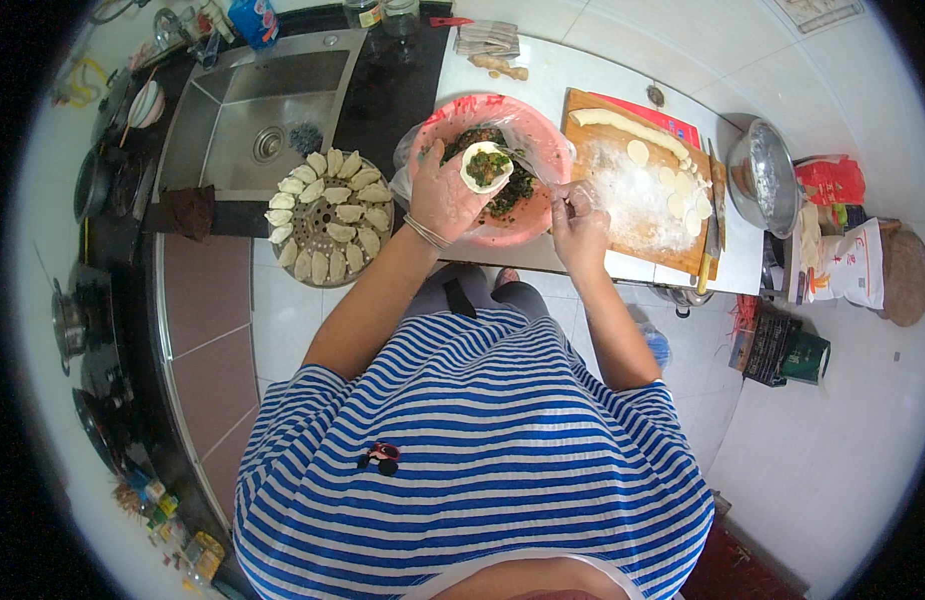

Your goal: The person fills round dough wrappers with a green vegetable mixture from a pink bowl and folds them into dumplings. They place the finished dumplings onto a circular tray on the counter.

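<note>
My left hand holds a round dumpling wrapper with green-flecked filling on it, above a pink basin. The basin is lined with clear plastic and holds more of the chopped filling. My right hand is at the basin's right rim, its fingers bent close together near the plastic; whether they grip anything cannot be told. To the left, a round perforated metal tray bears several folded dumplings. On the right, a floured wooden board carries a dough roll, small dough pieces and several flat wrappers.
A knife lies along the board's right edge, beside a metal bowl. A steel sink is set in the black counter at the left. Behind the basin are ginger and a folded striped cloth. Glass jars stand at the back.
</note>
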Available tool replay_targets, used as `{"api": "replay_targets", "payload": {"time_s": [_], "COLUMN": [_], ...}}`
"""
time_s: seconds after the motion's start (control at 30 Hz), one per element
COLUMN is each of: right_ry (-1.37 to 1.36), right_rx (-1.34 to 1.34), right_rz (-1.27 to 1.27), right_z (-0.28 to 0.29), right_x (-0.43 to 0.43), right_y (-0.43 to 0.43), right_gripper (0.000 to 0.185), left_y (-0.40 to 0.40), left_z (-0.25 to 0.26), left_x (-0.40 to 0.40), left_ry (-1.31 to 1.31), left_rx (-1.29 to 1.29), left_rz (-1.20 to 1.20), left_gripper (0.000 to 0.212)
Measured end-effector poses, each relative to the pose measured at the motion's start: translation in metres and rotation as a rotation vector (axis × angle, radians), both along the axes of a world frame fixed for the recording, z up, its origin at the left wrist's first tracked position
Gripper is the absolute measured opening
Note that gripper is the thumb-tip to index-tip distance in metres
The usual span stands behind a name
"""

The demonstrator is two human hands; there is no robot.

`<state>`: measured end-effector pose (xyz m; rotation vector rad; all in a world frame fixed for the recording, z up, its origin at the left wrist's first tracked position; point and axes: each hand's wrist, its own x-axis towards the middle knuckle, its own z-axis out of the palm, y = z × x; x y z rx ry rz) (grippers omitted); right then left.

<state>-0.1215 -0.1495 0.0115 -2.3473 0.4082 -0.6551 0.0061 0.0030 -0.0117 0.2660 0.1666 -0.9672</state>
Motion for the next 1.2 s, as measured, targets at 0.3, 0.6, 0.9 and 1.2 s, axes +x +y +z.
{"api": "replay_targets", "payload": {"time_s": [0.3,0.6,0.9,1.2], "right_ry": [-0.010,-0.033,-0.024,-0.023], "right_rx": [-0.093,-0.114,-0.106,-0.082], "right_rz": [-0.054,-0.076,-0.071,-0.047], "right_z": [0.002,0.000,0.003,0.001], "right_x": [0.001,0.002,0.003,0.002], "right_y": [0.009,0.012,0.015,0.015], "right_gripper": [0.002,0.003,0.003,0.003], "left_y": [-0.008,-0.013,-0.014,-0.014], "left_z": [0.004,0.009,0.006,0.007], "left_x": [-0.009,-0.012,-0.012,-0.012], "left_ry": [0.022,0.027,0.031,0.019], "left_rx": [0.024,-0.009,-0.012,-0.012], "left_rz": [0.092,0.156,0.164,0.168], "left_gripper": [0.067,0.070,0.069,0.069]}}
